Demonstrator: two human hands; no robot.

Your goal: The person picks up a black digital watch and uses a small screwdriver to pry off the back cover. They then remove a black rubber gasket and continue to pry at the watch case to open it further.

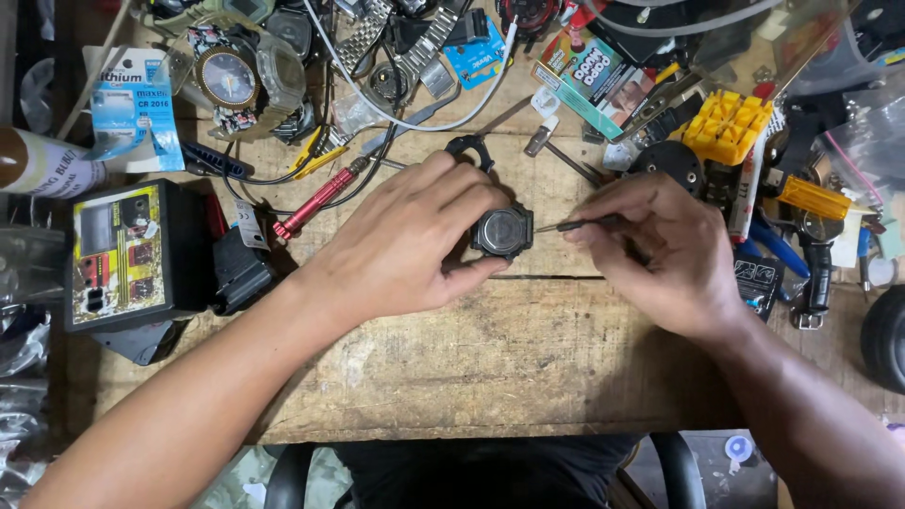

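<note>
Far to the left of the left hand, a black box [132,254] with a yellow label is lying on the wooden bench [490,368], and a blue battery card [137,108] is sitting above it. Between the box and the left hand a red tool [316,203] is lying slantwise, near the knuckles. Up and left of the hand a round-faced watch [228,77] is resting among steel bracelets and cables.

The left hand [410,245] is pressing down on the watch case [502,232], its grip clenched on it: fingers are curling over the top edge and the thumb is pinching from below. The case is lying back-up on the bench, at that hand's fingertips, between the two hands.

The right hand [660,254] is gripping a thin screwdriver [575,225], pinched between thumb and fingers, and its tip is meeting the right edge of the case. Up and right of this hand a yellow holder [726,125] is standing, with an orange-handled tool [813,198] just beyond it to the right
</note>
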